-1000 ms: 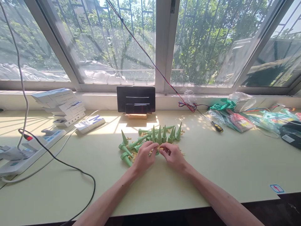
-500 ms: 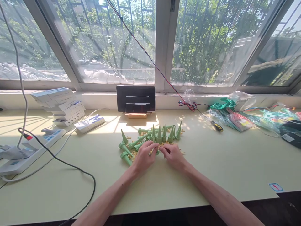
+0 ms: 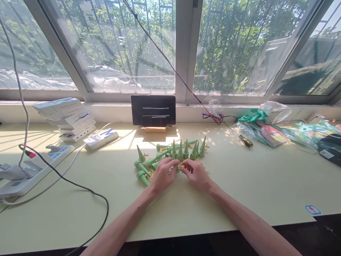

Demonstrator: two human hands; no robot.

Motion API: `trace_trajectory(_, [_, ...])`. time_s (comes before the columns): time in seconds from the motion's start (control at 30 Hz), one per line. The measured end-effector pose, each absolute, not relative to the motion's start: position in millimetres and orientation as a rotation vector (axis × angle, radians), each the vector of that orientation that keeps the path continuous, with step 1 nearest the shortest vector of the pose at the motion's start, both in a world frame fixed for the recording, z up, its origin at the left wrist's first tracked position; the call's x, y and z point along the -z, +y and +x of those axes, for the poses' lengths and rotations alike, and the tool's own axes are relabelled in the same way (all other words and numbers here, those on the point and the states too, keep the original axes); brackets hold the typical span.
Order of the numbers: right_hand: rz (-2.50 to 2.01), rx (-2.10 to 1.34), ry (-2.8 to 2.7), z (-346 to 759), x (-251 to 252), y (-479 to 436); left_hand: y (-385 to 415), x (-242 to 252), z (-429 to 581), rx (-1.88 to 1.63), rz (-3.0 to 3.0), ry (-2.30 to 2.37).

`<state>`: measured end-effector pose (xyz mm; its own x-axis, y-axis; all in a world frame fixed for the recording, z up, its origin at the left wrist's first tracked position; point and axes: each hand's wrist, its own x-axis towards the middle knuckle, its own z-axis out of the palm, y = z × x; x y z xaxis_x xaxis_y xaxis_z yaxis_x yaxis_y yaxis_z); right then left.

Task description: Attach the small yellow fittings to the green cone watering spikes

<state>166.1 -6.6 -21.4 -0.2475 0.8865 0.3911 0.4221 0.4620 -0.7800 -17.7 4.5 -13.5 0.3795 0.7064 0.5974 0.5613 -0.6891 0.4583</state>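
My left hand (image 3: pixel 164 173) is closed on a green plant watering spike (image 3: pixel 178 171), mostly hidden by the fingers. Close beside it, my right hand (image 3: pixel 197 174) pinches a small yellow valve piece (image 3: pixel 182 166) with thumb and forefinger. The fingertips of both hands nearly meet at this piece; whether it sits in the spike I cannot tell. Behind the hands several green spikes stand point up, one of them a cone (image 3: pixel 203 146) at the right end. More lie on their sides to the left, among them a ribbed-capped spike (image 3: pixel 142 177). Small yellow pieces lie scattered among them.
A tablet (image 3: pixel 153 106) on a stand is at the back. White boxes (image 3: pixel 71 119) and a power strip (image 3: pixel 60 156) lie left, with a black cable (image 3: pixel 87 192) looping forward. A screwdriver (image 3: pixel 245 141) and plastic bags (image 3: pixel 271 135) lie right.
My right hand has opened its pinch a little and shifted slightly, so the yellow piece between the hands now shows. My left hand stays almost where it was.
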Motion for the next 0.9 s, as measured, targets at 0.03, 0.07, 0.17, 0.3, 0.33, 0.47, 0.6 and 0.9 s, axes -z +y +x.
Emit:
trace_trajectory(0.03, [-1.096, -0.684, -1.853, 166.2, 22.8, -6.2, 4.3, 13.0, -17.6, -1.205, 2.459, 1.139])
trace_trajectory(0.07, [-1.091, -0.692, -1.852, 166.4, 24.0, -5.9, 4.0, 12.5, -17.5, -1.211, 2.464, 1.135])
trace_trajectory(0.17, [-1.094, -0.719, -1.857, 167.0, 24.9, -6.3, 3.6, 11.6, -16.8, -1.232, 2.477, 1.115])
trace_trajectory(0.3, [-1.133, -0.716, -1.877, 166.3, 22.1, -7.6, 3.8, 12.2, -16.5, -1.233, 2.487, 1.094])
trace_trajectory(0.33, [-1.144, -0.713, -1.882, 165.9, 21.7, -7.5, 3.9, 12.5, -16.6, -1.235, 2.489, 1.089])
trace_trajectory(0.47, [-1.166, -0.672, -1.898, 165.0, 22.9, -5.9, 3.8, 12.2, -16.2, -1.252, 2.485, 1.068])
trace_trajectory(0.6, [-1.168, -0.668, -1.910, 165.5, 24.5, -5.1, 2.6, 9.3, -15.1, -1.234, 2.486, 1.065])
trace_trajectory(0.9, [-1.161, -0.674, -1.853, 166.7, 19.5, -5.8, 6.9, 12.2, -18.1, -1.209, 2.477, 1.143])
